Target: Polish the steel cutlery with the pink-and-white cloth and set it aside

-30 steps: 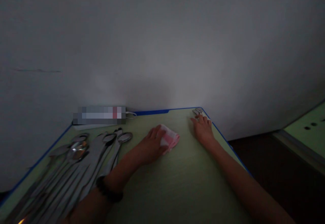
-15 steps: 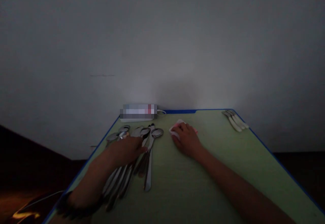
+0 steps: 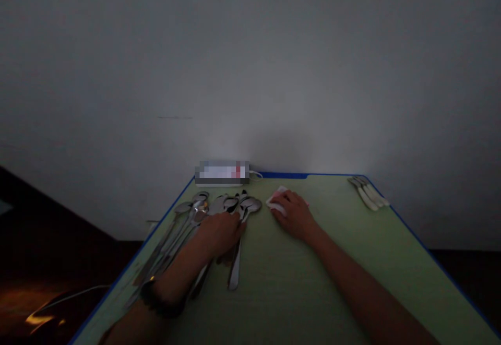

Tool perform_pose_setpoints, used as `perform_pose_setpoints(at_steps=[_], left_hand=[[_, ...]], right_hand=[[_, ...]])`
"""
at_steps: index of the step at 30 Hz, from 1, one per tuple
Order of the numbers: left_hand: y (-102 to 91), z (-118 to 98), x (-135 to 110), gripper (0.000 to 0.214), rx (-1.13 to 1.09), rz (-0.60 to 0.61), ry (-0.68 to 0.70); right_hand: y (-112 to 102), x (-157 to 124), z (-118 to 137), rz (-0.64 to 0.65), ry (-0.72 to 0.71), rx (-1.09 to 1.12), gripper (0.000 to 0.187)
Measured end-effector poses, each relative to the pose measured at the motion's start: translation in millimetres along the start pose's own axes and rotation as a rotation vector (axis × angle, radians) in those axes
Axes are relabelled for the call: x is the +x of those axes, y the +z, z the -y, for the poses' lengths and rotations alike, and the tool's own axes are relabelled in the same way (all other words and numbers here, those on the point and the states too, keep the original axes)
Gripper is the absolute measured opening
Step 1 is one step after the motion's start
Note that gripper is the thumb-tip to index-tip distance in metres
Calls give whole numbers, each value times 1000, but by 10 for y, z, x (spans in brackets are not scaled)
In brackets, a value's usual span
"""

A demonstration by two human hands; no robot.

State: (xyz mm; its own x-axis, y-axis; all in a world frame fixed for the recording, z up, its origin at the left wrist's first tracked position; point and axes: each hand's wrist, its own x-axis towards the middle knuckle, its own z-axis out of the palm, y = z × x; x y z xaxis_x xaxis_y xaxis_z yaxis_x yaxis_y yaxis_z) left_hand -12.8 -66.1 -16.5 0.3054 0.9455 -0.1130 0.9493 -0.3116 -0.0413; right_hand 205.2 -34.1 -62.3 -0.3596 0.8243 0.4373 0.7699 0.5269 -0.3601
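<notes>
Though dim, green blue-edged table [image 3: 313, 293] w/ spoons [image 3: 219, 214] (grey wall [image 3: 250, 63] behind)

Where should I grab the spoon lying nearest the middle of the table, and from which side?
Grip the spoon by its handle end, which points toward the person and lies clear of the other spoons. Come from above on the near side; its bowl lies by the left hand, crowded among the others. The right hand rests on the pink cloth.
</notes>
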Motion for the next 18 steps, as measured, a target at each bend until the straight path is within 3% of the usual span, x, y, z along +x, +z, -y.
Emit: perform_pose_setpoints(at_steps=[11, 18], left_hand=[[-131, 205, -1, 41, -48, -13, 25], [-119, 146, 31, 38, -73, -75, 28]], right_hand=[[21, -4, -41, 11, -40, -7, 27], [-14, -22, -8, 13, -47, -14, 28]])
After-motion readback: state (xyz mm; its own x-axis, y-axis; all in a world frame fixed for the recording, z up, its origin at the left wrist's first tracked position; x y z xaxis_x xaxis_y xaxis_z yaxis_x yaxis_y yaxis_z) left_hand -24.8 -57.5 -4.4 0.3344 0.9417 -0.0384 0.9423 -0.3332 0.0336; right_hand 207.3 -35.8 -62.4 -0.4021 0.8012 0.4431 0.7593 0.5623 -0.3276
